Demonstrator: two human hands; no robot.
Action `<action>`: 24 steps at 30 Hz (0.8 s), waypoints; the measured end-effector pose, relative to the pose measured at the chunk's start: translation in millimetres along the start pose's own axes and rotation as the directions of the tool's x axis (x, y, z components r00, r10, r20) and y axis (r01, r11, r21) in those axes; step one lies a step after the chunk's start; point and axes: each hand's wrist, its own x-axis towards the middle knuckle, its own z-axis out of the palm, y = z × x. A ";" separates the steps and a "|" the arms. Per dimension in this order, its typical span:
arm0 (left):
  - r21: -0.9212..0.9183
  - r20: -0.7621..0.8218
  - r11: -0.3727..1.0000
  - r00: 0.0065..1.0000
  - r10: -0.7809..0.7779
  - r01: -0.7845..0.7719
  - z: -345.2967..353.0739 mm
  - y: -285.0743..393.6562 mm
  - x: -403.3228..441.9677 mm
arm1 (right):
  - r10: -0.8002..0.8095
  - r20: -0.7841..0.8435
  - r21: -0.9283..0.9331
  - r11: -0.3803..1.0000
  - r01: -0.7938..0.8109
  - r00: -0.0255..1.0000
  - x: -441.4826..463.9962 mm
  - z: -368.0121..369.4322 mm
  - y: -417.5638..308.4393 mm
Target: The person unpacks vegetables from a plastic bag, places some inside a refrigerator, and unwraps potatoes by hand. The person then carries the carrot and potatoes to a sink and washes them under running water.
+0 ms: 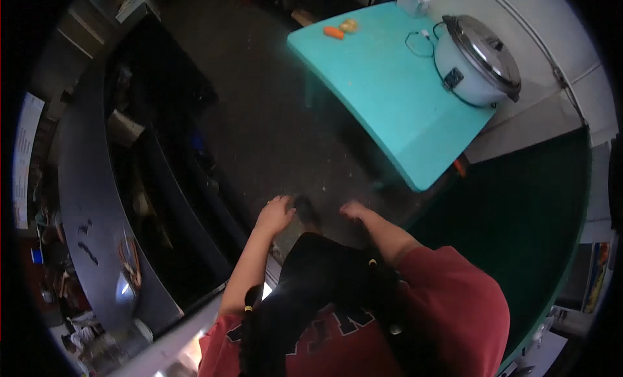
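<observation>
Black shelving unit (pixel 87 182) stands across dark floor (pixel 259 117) from the turquoise table (pixel 389 72), whose near corner lies just beyond a person's right hand (pixel 352 210). A lidded electric rice cooker (pixel 470 62) sits at the table's wall side. Both bare hands hang short of the table, the left hand (pixel 276 215) farther from it, half-open and seemingly empty; the right is too blurred to tell its grip. Elbows tucked in and eyes on the floor would best clear the table's corner. At its far end lies what looks like a carrot (pixel 333 32)
</observation>
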 end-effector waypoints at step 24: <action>-0.553 0.291 0.817 0.957 0.005 0.164 -201.7 -131.3 417.6 | -0.017 -0.928 0.008 0.998 0.065 0.372 330.0 -541.6 -178.5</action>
